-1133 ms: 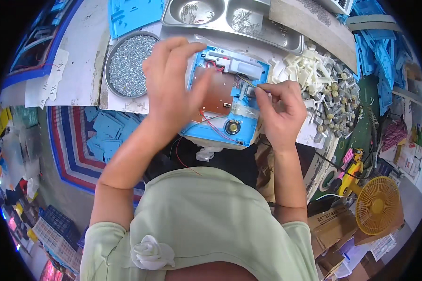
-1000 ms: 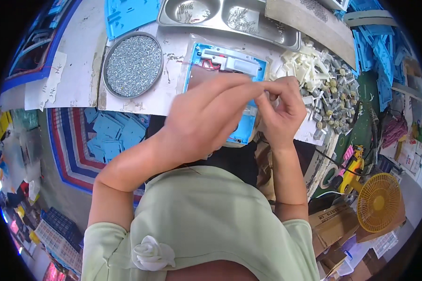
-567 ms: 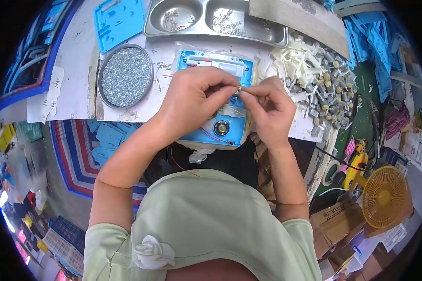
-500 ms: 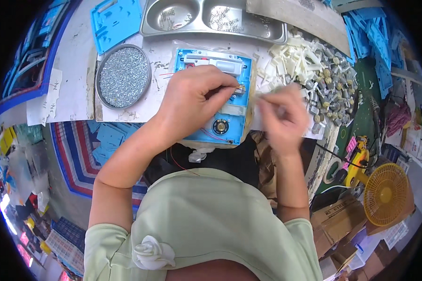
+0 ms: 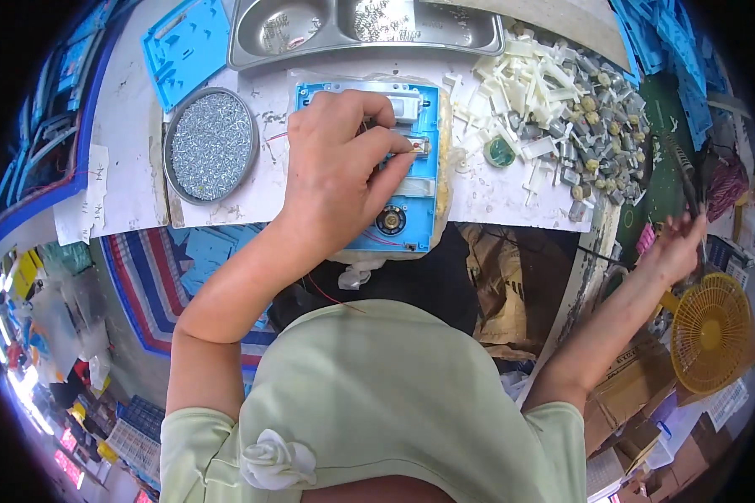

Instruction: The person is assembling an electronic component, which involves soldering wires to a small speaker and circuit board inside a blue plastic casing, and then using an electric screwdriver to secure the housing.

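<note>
My left hand (image 5: 335,159) rests over a blue plastic housing (image 5: 424,220). Thumb and forefinger pinch together at a small metallic part (image 5: 420,148) seated near the housing's right side; the fingertips partly cover it. Inside the housing are a round black speaker (image 5: 392,220), pale strips and thin red wires, and the hand hides its left part. Far out to the right, my right hand (image 5: 678,250) is stretched away from the table, fingers apart. Its fingertips are beside a dark, slender hanging tool (image 5: 690,186); contact cannot be made out.
Left of the housing stands a round tray of screws (image 5: 211,147). Behind are a steel compartment tray (image 5: 365,52) with springs and a blue panel (image 5: 184,50). White plastic pieces (image 5: 524,84) and small motors (image 5: 600,126) lie heaped at right, with a green tape roll (image 5: 500,152). A yellow fan (image 5: 711,334) stands below my right hand.
My right hand has swung from beside the housing far out to the right. A green tape roll now shows by the white pieces. The left hand stays pinched at the small part.
</note>
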A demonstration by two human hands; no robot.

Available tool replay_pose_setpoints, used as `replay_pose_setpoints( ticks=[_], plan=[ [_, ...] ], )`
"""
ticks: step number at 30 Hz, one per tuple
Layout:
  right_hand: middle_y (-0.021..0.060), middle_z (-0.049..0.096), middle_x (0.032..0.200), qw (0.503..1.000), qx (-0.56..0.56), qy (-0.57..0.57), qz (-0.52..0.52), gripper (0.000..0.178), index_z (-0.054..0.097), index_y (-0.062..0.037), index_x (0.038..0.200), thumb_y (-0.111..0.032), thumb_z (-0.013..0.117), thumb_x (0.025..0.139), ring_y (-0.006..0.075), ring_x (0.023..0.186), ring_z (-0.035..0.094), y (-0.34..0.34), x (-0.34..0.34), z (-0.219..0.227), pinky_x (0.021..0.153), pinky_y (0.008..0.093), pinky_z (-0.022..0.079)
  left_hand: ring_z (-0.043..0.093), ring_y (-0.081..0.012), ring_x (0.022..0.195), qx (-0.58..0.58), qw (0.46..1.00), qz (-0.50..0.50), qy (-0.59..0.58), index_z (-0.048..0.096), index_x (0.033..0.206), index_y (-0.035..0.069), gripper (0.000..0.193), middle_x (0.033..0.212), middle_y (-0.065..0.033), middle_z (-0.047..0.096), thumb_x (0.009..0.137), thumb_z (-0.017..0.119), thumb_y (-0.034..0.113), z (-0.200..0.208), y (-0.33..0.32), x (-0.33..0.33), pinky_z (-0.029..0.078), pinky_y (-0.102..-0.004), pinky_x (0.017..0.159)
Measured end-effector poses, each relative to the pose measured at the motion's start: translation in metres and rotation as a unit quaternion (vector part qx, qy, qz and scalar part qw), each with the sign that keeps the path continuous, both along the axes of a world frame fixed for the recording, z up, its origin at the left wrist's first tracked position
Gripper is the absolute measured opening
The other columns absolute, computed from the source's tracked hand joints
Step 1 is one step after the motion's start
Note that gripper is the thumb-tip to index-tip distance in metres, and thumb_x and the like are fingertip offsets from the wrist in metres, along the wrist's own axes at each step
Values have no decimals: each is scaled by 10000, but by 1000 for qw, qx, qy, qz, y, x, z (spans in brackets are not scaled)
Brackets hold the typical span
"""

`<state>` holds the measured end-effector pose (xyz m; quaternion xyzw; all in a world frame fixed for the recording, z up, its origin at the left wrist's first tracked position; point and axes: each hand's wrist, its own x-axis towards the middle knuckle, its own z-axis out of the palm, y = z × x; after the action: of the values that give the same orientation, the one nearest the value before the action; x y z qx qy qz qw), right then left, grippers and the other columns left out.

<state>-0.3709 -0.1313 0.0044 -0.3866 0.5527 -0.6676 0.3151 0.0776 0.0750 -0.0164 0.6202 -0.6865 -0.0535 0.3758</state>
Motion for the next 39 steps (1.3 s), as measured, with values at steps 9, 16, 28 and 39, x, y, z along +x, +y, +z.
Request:
replay_pose_setpoints(
  ticks=[9, 16, 28, 39],
  plan=[
    [61, 619, 805, 982, -94, 129, 100, 91, 608, 0, 988, -81, 628, 950, 172, 778, 602, 133, 98, -2, 751, 339, 516, 521, -254, 912, 19, 1000, 10, -17, 724, 853, 89, 160, 1016, -40, 588, 719, 811, 86, -4, 1, -2, 382, -390, 800],
    [59, 583, 730, 874, -69, 161, 454, 244, 672, 40, 1035, -25, 771, 822, 135, 637, 498, 156, 183, -16, 566, 258, 354, 514, -255, 909, 12, 1000, 10, -19, 725, 871, 100, 183, 1014, -37, 587, 711, 812, 86, -5, -3, -3, 376, -391, 797],
    [76, 606, 725, 864, -71, 163, 470, 240, 668, 40, 1029, -20, 772, 820, 146, 623, 511, 156, 190, -20, 560, 263, 372, 514, -264, 937, 18, 999, 12, -25, 721, 876, 108, 191, 1030, -41, 587, 711, 815, 100, -4, -1, -2, 356, -395, 832],
    [69, 612, 690, 849, -126, 207, 469, 233, 679, 20, 1004, -20, 781, 799, 173, 572, 508, 155, 197, -20, 524, 281, 374, 526, -263, 953, 17, 999, 18, -31, 716, 882, 117, 208, 1041, -39, 594, 701, 815, 97, -3, 0, -3, 353, -403, 834]
  ],
)
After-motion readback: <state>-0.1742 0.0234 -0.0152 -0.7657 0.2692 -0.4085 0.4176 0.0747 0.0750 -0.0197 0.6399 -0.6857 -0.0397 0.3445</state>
